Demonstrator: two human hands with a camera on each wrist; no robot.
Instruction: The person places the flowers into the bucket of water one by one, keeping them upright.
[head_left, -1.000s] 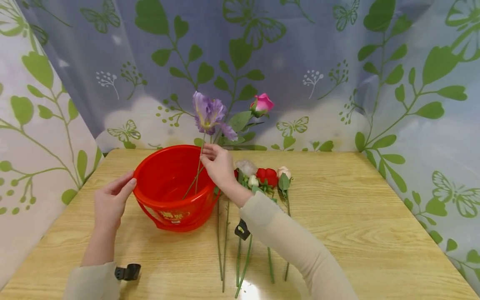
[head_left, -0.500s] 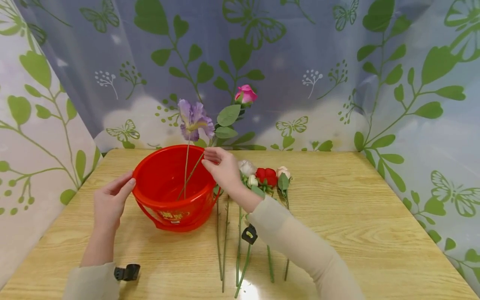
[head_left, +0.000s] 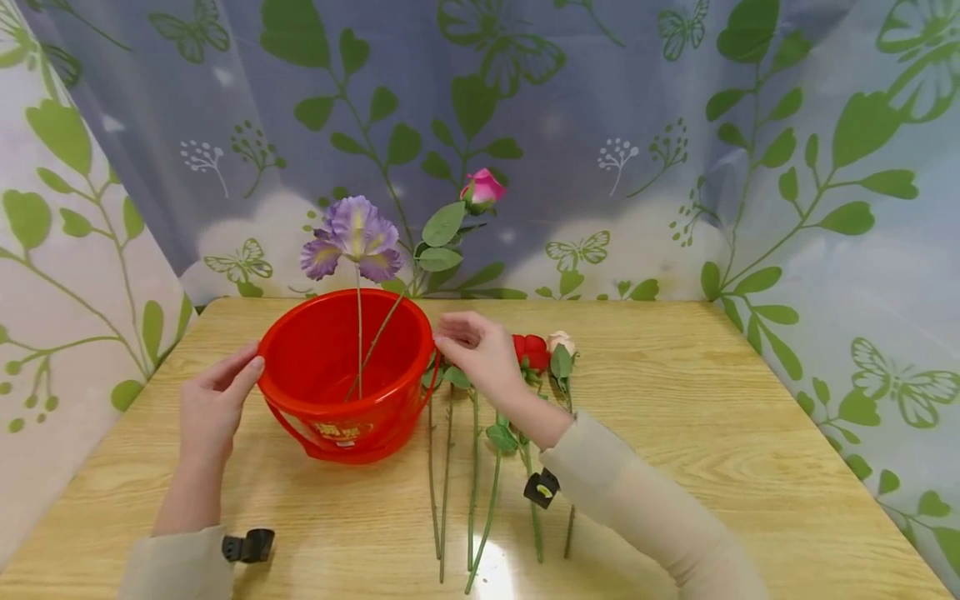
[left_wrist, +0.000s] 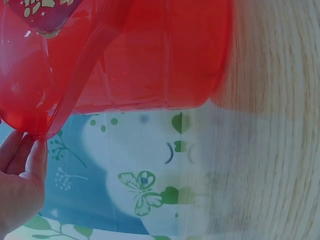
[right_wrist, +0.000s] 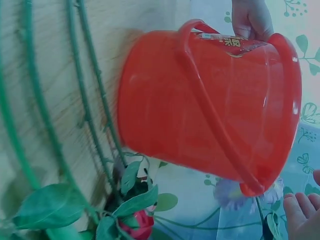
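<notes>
A red plastic bucket stands on the table's left half, its handle hanging down. My left hand pinches the left rim between thumb and fingers; the left wrist view shows the fingertips at the rim. Inside the bucket lean a purple iris and a pink rose, their blooms above the rim and stems crossing. Holding nothing, my right hand hovers by the right rim with loosely bent fingers, over the flowers on the table. It hides some of their blooms.
Right of the bucket, several flowers lie with stems toward me, among them a red one and a pale peach rose. Wood-grain table extends to the right. A patterned curtain hangs behind the table.
My right hand has let go of the flowers and moved right, away from the bucket's opening. The iris and pink rose have shifted left and now lean in the bucket; my left hand stays.
</notes>
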